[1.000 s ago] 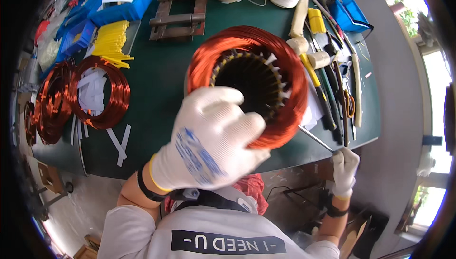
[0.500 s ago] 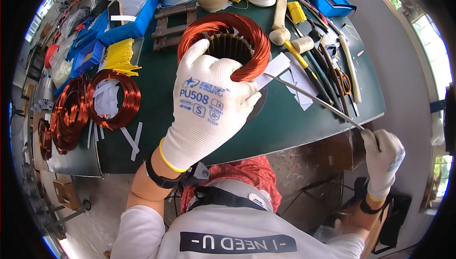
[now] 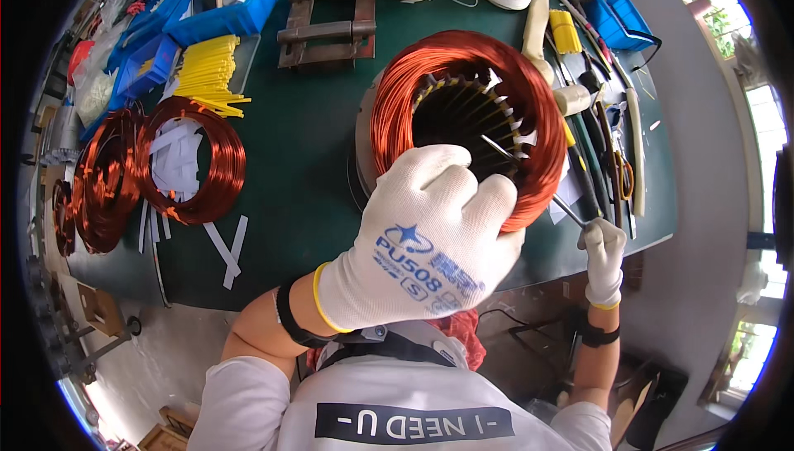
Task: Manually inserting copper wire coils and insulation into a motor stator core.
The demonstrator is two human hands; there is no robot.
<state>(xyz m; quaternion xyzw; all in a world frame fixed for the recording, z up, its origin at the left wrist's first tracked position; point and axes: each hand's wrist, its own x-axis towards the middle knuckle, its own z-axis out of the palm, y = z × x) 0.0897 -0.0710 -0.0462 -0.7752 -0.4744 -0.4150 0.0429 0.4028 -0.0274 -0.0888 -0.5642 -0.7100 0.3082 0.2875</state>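
Clamped on a metal rod (image 3: 568, 211), the right hand (image 3: 603, 262) flanks the copper winding (image 3: 542, 120) on the green table (image 3: 306, 161); the left hand (image 3: 430, 240) covers its near rim (closure hidden, cannot tell). Winding appears seated; rod work looks unfinished.

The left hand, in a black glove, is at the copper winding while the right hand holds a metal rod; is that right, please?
Not black: the head view shows the left hand in a white glove at the copper winding, while the right hand holds a metal rod.
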